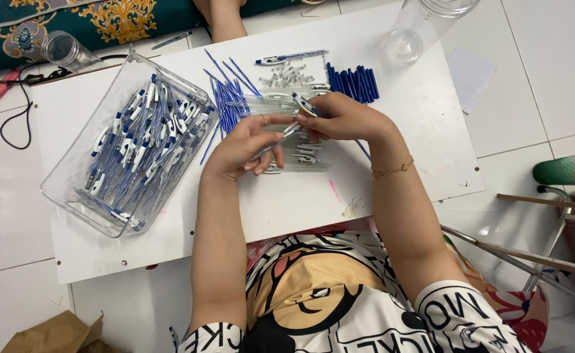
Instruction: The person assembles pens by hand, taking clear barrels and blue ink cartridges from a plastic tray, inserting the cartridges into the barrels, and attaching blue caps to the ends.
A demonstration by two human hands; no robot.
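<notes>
Two bare hands meet over the middle of the white rectangular desk (392,163), both busy with one slim pen of clear plastic with a blue and white cap end (294,121). The left hand (245,147) has its grip closed round the lower, clear part of the pen, thumb and forefinger pinching it while the other fingers curl beneath. The right hand (346,117) has its grip closed on the upper, capped end, fingertips pressed together on it. The pen lies slanted between the two grips, raised a little above the desk.

Directly beneath the grips lies a row of clear pen barrels and white clips (300,157). Just beyond them, away from the person, sit a small heap of silvery metal springs (286,77), a loose fan of thin blue ink refills (225,98) and a tight bundle of dark blue caps (354,84). Well to the left of the left grip stands a clear rectangular plastic tray (65,189) filled with finished blue and white pens (140,147).

By the look of it, the step in hand is joining the pen's two halves. The next move would call for keeping both parts in line while pressing or twisting them home, with the left grip steady so that nothing inside slips out.
</notes>
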